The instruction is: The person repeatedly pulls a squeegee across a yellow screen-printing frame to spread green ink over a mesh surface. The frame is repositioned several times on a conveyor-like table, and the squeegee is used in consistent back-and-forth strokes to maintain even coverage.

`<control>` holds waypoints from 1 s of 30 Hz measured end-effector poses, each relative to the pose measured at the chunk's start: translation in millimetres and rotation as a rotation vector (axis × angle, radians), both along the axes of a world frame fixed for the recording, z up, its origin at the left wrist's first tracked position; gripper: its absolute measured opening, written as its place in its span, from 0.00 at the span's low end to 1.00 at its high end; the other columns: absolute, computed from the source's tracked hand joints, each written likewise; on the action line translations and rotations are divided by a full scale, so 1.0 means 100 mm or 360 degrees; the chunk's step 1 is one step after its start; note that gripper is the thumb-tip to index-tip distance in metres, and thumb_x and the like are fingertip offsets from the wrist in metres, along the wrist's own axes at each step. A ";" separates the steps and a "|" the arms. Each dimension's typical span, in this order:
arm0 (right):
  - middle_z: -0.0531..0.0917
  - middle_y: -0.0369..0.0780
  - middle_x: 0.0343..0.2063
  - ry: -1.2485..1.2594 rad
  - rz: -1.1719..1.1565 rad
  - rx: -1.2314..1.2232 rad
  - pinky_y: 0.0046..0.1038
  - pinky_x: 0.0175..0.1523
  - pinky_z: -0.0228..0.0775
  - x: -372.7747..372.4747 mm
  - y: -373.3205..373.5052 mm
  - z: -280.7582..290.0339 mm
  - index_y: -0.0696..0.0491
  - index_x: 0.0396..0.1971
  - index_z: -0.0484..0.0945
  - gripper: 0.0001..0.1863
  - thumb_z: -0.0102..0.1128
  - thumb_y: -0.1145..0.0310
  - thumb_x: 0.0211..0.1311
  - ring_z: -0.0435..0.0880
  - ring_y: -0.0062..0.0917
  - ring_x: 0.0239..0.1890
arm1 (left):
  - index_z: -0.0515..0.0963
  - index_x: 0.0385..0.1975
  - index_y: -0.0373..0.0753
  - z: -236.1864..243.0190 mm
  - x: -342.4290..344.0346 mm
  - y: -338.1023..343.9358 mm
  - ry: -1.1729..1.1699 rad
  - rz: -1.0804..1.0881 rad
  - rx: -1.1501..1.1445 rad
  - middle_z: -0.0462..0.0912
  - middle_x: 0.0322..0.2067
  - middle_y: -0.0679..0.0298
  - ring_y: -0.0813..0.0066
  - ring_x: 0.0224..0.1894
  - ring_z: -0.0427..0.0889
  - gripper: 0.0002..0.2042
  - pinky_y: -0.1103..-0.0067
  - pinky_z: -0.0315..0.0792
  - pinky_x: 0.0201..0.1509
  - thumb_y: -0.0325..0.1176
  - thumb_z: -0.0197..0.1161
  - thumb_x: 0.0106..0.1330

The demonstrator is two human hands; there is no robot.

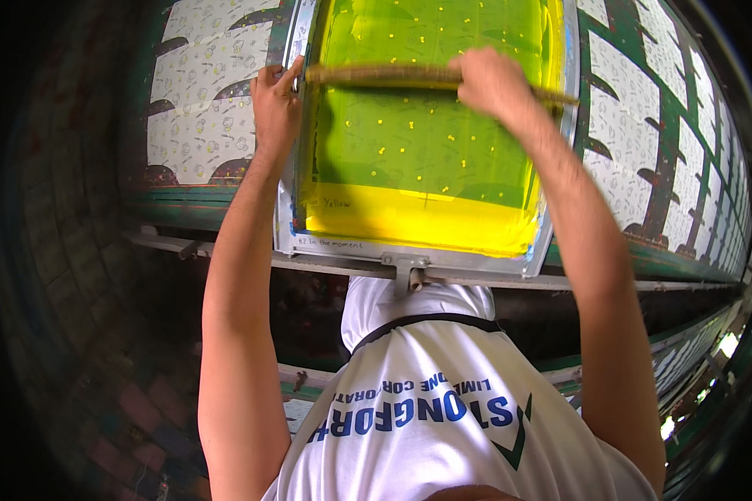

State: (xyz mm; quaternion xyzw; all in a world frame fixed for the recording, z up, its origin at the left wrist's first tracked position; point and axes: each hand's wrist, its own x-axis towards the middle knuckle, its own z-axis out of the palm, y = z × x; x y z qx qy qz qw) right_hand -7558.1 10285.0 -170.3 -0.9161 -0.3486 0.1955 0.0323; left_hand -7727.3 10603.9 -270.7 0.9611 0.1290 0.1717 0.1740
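My left hand [277, 100] is closed on the left rail of an aluminium screen frame [468, 263], beside the end of a long squeegee [376, 73]. My right hand [489, 83], slightly blurred, grips the squeegee toward its right part. The squeegee lies crosswise over the green mesh [418, 142], which is scattered with small yellow dots. A thick band of bright yellow ink [418, 217] runs along the near end, with more yellow along the right side. A metal bracket [409, 275] sits at the middle of the frame's near edge.
Pale printed panels [200, 117] line the long green table on the left, and more [622, 167] recede to the right. A metal rail [627, 285] runs along the table's near edge. Below it are my body and a dark gap, with stone or brick flooring at lower left.
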 end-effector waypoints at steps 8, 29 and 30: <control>0.89 0.42 0.46 -0.0005 -0.0206 0.0125 0.41 0.53 0.86 -2.15 -0.45 0.15 0.51 0.54 0.88 0.22 0.68 0.76 0.56 0.90 0.38 0.50 | 0.86 0.61 0.50 -0.06 0.01 0.08 -0.0139 -0.0078 -0.0059 0.77 0.53 0.50 0.49 0.56 0.74 0.24 0.61 0.72 0.65 0.22 0.60 0.66; 0.85 0.41 0.51 0.0202 -0.0224 0.0264 0.41 0.64 0.78 -2.75 -0.65 0.20 0.54 0.58 0.83 0.28 0.64 0.81 0.53 0.83 0.39 0.58 | 0.85 0.62 0.49 0.07 0.01 -0.02 -0.0125 -0.0073 0.0103 0.80 0.51 0.45 0.46 0.54 0.77 0.21 0.59 0.74 0.62 0.38 0.70 0.70; 0.84 0.43 0.52 0.0203 -0.0158 0.0288 0.42 0.67 0.76 -2.75 -0.68 0.20 0.55 0.59 0.83 0.29 0.67 0.79 0.53 0.83 0.39 0.58 | 0.85 0.62 0.47 0.06 0.04 -0.05 -0.0129 -0.0043 0.0125 0.80 0.49 0.46 0.47 0.53 0.77 0.20 0.59 0.74 0.61 0.37 0.69 0.70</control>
